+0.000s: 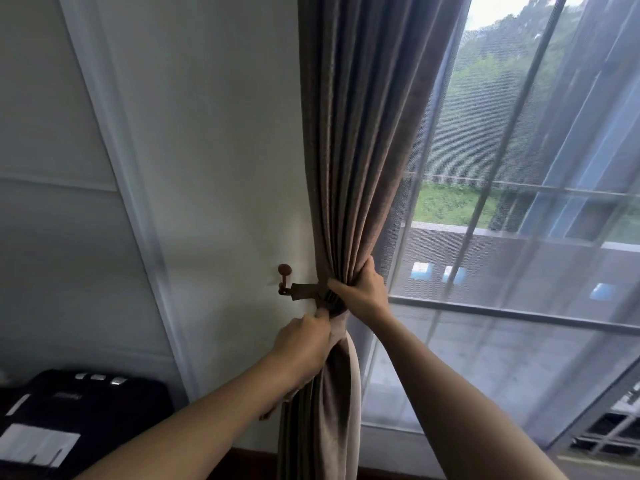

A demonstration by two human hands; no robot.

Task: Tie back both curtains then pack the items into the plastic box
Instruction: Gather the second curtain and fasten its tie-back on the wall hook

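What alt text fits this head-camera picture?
The right hand grips a bunched brown curtain while the left hand pinches the tieback around it, which runs to a wall hook. A sheer curtain covers the window beside them.

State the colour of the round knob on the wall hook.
The round wall-hook knob is reddish-brown; head view.

The brown pleated fabric curtain (pixel 356 133) is running off the frame at 12 o'clock and again at 6, so neither end is showing. At centre, the dark brown tieback strap (pixel 308 292) is slipping behind the right hand (pixel 363 289), its far end hidden. The left hand (pixel 301 348) is losing its fingertips among the folds. At 8 o'clock a black box-shaped device (pixel 86 403) is being cut by the edge, its white label too blurred to read.
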